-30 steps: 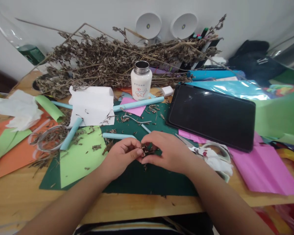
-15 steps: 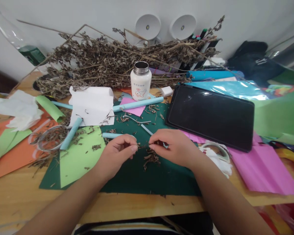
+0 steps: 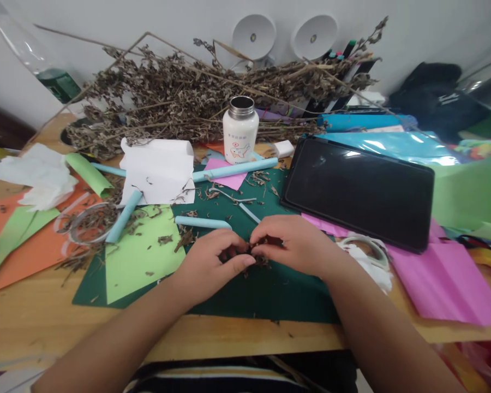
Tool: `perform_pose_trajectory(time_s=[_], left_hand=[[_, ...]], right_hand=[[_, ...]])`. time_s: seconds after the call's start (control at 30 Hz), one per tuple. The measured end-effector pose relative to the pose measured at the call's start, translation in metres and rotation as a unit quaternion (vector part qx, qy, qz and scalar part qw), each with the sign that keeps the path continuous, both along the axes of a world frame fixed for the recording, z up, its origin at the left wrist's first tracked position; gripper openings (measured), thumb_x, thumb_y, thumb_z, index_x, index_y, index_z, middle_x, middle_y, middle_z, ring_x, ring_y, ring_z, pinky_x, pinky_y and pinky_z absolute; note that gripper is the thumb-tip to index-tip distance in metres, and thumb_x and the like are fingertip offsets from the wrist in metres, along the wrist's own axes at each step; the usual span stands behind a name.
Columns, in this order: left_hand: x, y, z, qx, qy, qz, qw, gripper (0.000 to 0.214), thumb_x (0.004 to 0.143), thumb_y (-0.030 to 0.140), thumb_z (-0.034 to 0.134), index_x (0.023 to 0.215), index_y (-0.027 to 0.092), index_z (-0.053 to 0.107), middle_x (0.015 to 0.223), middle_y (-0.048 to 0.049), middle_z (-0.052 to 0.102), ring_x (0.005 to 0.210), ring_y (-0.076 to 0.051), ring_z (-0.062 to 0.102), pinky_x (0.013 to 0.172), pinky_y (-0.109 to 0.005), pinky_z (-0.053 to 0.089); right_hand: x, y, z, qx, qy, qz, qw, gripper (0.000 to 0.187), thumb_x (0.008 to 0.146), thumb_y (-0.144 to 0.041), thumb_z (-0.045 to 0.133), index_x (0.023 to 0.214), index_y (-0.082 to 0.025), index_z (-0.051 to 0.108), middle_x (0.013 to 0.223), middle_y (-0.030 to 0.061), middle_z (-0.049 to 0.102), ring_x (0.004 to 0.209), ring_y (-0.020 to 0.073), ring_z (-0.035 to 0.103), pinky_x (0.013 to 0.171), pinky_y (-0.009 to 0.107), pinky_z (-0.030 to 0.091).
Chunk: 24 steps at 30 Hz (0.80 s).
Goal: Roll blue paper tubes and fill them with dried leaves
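Observation:
My left hand (image 3: 215,265) is curled, thumb and forefinger close together around dark bits of dried leaf (image 3: 263,262) on the green mat (image 3: 298,297). From the other side, my right hand (image 3: 292,245) pinches at the same bits, its fingertips nearly touching the left ones. How much each hand holds is partly hidden by the fingers. Just behind my left hand lies a light blue paper roll (image 3: 202,222). A thin blue strip (image 3: 249,213) rests beyond my right fingertips. Leaf crumbs are scattered over the mat and the light green paper (image 3: 141,273).
A white open-topped bottle (image 3: 240,134) stands behind the mat, before a heap of dried branches (image 3: 163,98). On the right are a black tablet (image 3: 360,191), pink paper (image 3: 450,284) and a tape roll (image 3: 368,248). White paper (image 3: 157,169) and another tape roll (image 3: 92,224) lie left.
My left hand has moved right, closing the gap to my right hand over the leaf bits. The right hand has barely moved. The view has shifted slightly.

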<state>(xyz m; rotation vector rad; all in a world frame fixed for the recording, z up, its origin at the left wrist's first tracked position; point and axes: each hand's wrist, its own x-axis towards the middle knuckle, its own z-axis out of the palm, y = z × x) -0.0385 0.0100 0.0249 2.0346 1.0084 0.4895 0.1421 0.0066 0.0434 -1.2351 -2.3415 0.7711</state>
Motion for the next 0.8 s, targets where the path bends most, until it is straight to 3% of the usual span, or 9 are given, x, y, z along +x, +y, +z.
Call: perform_pose_trajectory(time_s=[0.1,0.27,0.47,0.53,0.6,0.7,0.8], left_hand=[[0.002,-0.001,0.0,0.001,0.003,-0.028,1.0,0.023,0.081,0.026,0.041,0.065,0.016,0.053,0.063,0.0005,0.051,0.062,-0.011,0.047,0.058,-0.021,0.036],[-0.002,0.0,0.0,-0.011,-0.025,-0.034,0.999,0.027,0.081,0.019,0.036,0.058,0.015,0.048,0.059,0.0013,0.047,0.058,-0.009,0.045,0.056,-0.02,0.035],[-0.004,0.0,0.0,0.121,0.131,-0.117,0.977,0.026,0.082,0.026,0.036,0.069,0.017,0.056,0.068,-0.0024,0.055,0.066,-0.014,0.048,0.06,-0.025,0.036],[-0.003,0.0,0.001,0.153,0.155,-0.113,0.969,0.03,0.083,0.028,0.033,0.071,0.017,0.058,0.069,-0.0033,0.055,0.068,-0.015,0.049,0.061,-0.026,0.036],[-0.007,0.004,0.002,0.172,0.159,-0.066,0.97,0.033,0.084,0.028,0.031,0.07,0.017,0.058,0.068,-0.0036,0.055,0.068,-0.016,0.05,0.061,-0.026,0.037],[-0.023,0.021,0.004,0.214,0.157,0.079,0.961,0.032,0.083,0.028,0.032,0.071,0.017,0.059,0.068,-0.0039,0.056,0.069,-0.016,0.051,0.061,-0.027,0.039],[-0.046,0.046,0.002,0.265,0.194,0.227,0.917,0.026,0.079,0.028,0.039,0.087,0.016,0.061,0.078,-0.0065,0.058,0.076,-0.019,0.052,0.067,-0.03,0.041]], right_hand=[[-0.003,-0.001,0.001,0.006,-0.035,0.034,0.999,0.006,0.074,-0.017,0.052,0.074,-0.019,0.058,0.069,-0.0008,0.061,0.067,0.012,0.054,0.059,0.021,0.037],[0.008,0.0,0.002,-0.045,-0.081,0.055,0.994,0.007,0.075,-0.02,0.053,0.069,-0.02,0.057,0.067,-0.0018,0.059,0.065,0.0111,0.053,0.056,0.02,0.036],[0.008,0.002,-0.001,-0.054,-0.139,0.045,0.988,0.015,0.079,-0.026,0.049,0.069,-0.02,0.058,0.069,-0.0003,0.058,0.068,0.0124,0.053,0.058,0.022,0.037],[0.004,0.001,-0.003,-0.041,-0.163,0.055,0.984,0.014,0.079,-0.023,0.047,0.072,-0.02,0.059,0.072,0.0005,0.057,0.07,0.0134,0.054,0.06,0.023,0.038],[0.0,0.001,-0.004,-0.037,-0.181,0.064,0.981,0.015,0.078,-0.018,0.046,0.078,-0.022,0.06,0.076,0.0005,0.058,0.073,0.0143,0.055,0.061,0.024,0.038],[0.0,0.001,-0.005,-0.044,-0.18,0.056,0.981,0.024,0.078,-0.017,0.043,0.091,-0.027,0.06,0.086,0.0003,0.059,0.077,0.0148,0.056,0.063,0.025,0.04],[0.004,0.001,-0.007,-0.053,-0.166,0.014,0.985,0.03,0.08,-0.017,0.036,0.097,-0.028,0.059,0.091,0.0006,0.061,0.081,0.0156,0.057,0.068,0.026,0.041]])
